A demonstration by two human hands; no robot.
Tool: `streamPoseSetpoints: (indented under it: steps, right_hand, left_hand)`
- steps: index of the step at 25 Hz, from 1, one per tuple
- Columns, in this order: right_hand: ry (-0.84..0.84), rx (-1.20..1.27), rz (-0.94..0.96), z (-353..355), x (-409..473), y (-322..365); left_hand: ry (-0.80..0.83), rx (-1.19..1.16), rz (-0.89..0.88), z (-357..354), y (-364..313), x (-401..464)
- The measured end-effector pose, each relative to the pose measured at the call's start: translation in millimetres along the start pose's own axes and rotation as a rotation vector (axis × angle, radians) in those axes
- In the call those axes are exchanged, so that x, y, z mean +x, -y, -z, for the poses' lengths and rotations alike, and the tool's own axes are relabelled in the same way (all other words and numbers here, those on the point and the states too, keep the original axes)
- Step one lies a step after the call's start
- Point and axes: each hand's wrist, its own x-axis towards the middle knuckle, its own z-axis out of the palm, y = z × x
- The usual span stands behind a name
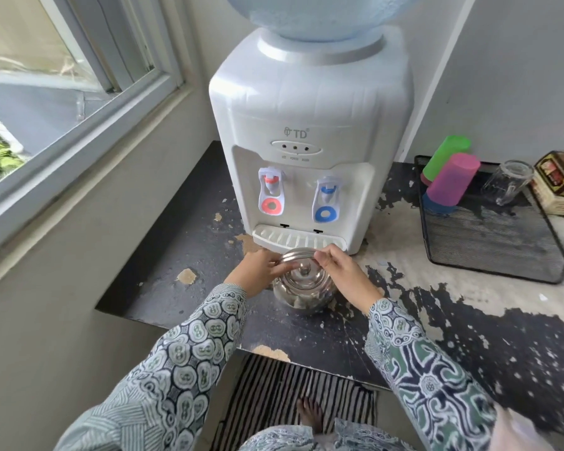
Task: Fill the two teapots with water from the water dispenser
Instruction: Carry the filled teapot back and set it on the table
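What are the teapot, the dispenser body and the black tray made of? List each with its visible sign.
Teapot: polished metal, probably stainless steel; its body mirrors its surroundings.
Dispenser: white moulded plastic, smooth and slightly glossy, with soft rounded edges.
Tray: black wire mesh, likely metal; a fine grid shows across its base and low walls.

A steel teapot [303, 289] stands on the worn black countertop [189, 255], directly in front of the water dispenser's [310, 131] drip tray [298, 237]. The left hand [261, 271] and right hand [345, 271] each pinch one end of the raised handle [297, 254]. Red tap [271, 195] left, blue tap [326, 203] right.
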Motion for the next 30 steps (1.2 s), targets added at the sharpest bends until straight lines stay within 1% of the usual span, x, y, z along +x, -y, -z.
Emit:
streamPoseSetpoints:
  steps: [3, 7, 10, 13, 15, 18, 22, 26, 28, 30]
  right_hand:
    - [-0.066, -0.048, -0.005, 0, 2, 1]
    - [-0.122, 0.031, -0.043, -4, -14, 11]
    - [-0.269, 0.093, -0.056, -1, -37, 19]
    - [-0.483, 0.134, -0.107, 12, -78, 15]
    - [-0.643, 0.174, -0.142, 25, -113, 8]
    - [-0.859, 0.268, -0.158, 50, -167, -6]
    - [-1.16, 0.335, -0.194, 81, -247, -41]
    - [-1.381, 0.432, -0.21, 109, -328, -77]
    - [-1.471, 0.449, -0.234, 130, -385, -98]
    - [-1.547, 0.437, -0.246, 158, -462, -124]
  left_hand:
    - [-0.019, -0.033, -0.007, 5, -4, -6]
    - [-0.005, -0.086, -0.036, 11, -14, -24]
    - [-0.02, -0.142, -0.141, 15, -29, -30]
    - [-0.055, -0.207, -0.261, -5, -62, -38]
    - [-0.028, -0.235, -0.326, -30, -89, -48]
    - [0.057, -0.252, -0.421, -67, -135, -59]
    - [0.248, -0.284, -0.563, -126, -204, -90]
    - [0.303, -0.312, -0.697, -195, -267, -126]
    - [0.344, -0.282, -0.748, -241, -308, -150]
    - [0.425, -0.292, -0.799, -297, -358, -190]
